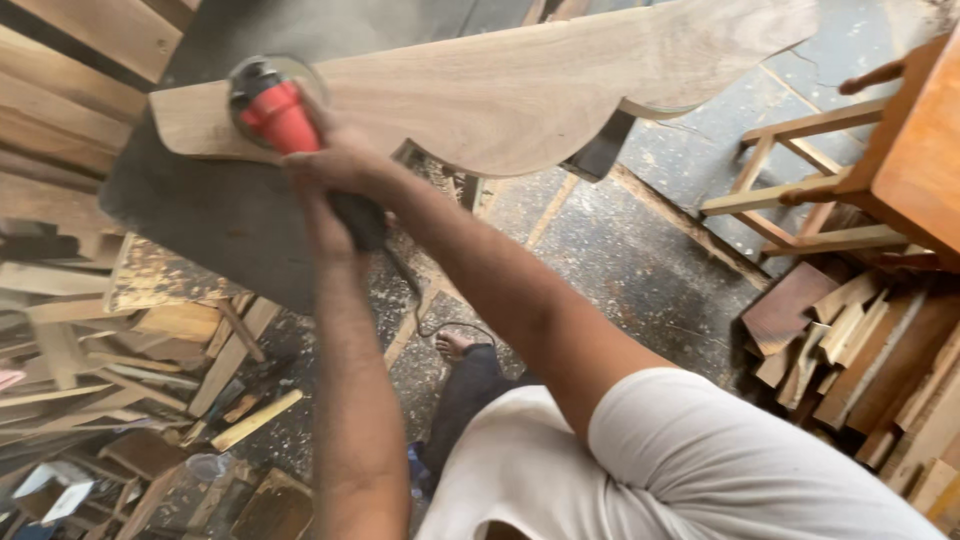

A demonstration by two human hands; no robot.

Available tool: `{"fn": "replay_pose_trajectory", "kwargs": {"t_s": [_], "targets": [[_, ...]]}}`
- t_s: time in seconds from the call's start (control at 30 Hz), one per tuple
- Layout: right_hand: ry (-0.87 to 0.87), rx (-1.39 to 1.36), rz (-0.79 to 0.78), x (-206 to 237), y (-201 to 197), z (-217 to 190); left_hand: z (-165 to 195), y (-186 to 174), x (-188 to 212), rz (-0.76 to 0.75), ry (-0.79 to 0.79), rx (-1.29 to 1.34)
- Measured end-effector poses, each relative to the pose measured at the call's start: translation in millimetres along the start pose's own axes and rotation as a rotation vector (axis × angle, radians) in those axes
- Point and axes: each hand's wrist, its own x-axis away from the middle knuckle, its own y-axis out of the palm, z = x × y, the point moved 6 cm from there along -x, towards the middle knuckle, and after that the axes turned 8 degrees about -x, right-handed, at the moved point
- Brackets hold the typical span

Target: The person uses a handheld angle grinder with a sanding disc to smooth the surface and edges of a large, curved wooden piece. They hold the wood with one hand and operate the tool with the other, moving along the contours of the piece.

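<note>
Both hands grip 1 red grinder [268, 112], pressed against the left end of a pale scalloped board [520, 85]. The right hand [345, 160] is wrapped closed round the grinder just behind the red head, probably to bear down on the disc; the left hand [325, 225] sits below it, closed on the dark rear handle [360, 220], likely to steady and steer, though its fingers are partly hidden by the right hand. The board lies across a dark bench [215, 215], its left end resting on the top and its wavy lower edge hanging clear, which leaves that edge open to the tool. A thin cord [420, 310] drops from the handle below the board to the floor, close to a bare foot [452, 345], where it could snag. Left of the board lie heaps of offcuts [90, 330] and sawdust; right of it stand a wooden chair frame [810, 185] and, lower down, a pile of short planks [860, 360], all crowding the standing room.
</note>
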Motion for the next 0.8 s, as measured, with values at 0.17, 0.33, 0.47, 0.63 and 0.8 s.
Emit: {"fn": "replay_pose_trajectory", "kwargs": {"t_s": [0.17, 0.33, 0.47, 0.63, 0.8], "targets": [[-0.178, 0.067, 0.046, 43.9, -151.0, 30.7, -69.4, 140.5, 4.7, -0.047, 0.152, -0.021], [-0.042, -0.285, 0.274, 86.2, -318.6, 78.5, -145.4, 279.2, -4.8, -0.196, 0.145, -0.036], [-0.093, -0.449, 0.448, 155.3, -458.8, 99.3, -232.6, 399.0, -8.2, -0.368, -0.249, -0.198], [-0.114, -0.51, 0.622, 212.8, -547.2, 107.3, -260.0, 483.2, -1.5, -0.504, -0.189, -0.276], [-0.156, -0.56, 0.449, 157.3, -474.7, 95.1, -247.9, 414.4, -17.3, -0.366, -0.25, -0.238]]}}
